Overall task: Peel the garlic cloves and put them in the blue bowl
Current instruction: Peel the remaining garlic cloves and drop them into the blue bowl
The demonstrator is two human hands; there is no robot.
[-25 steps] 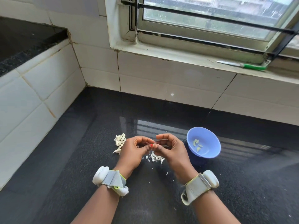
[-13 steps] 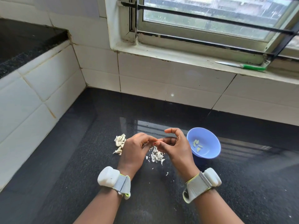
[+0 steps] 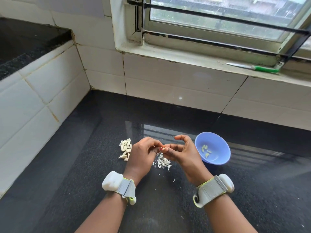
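Both hands meet above the middle of the black countertop (image 3: 168,207), toward its near edge. The left hand (image 3: 141,157) is curled, its fingertips closed on a garlic clove (image 3: 161,148) at the point where the 2 hands touch. The right hand (image 3: 183,152) pinches the same clove with its thumb and lower fingers; its index finger is raised and arched clear of the clove. Most of the clove is hidden by the fingers, so how much skin remains on it cannot be told.

Directly below the hands, a scatter of peel scraps (image 3: 162,162) lies on the countertop. A pile of unpeeled cloves (image 3: 125,147) sits just left of the left hand, apart from the scraps. The blue bowl (image 3: 217,158) stands on the countertop just right of the right hand and contains several peeled cloves (image 3: 206,151).

Each wrist carries a grey strap with a white module: left wristband (image 3: 119,187), right wristband (image 3: 215,189). A green-handled knife (image 3: 252,67) lies on the window sill (image 3: 185,60) above the far edge of the countertop.
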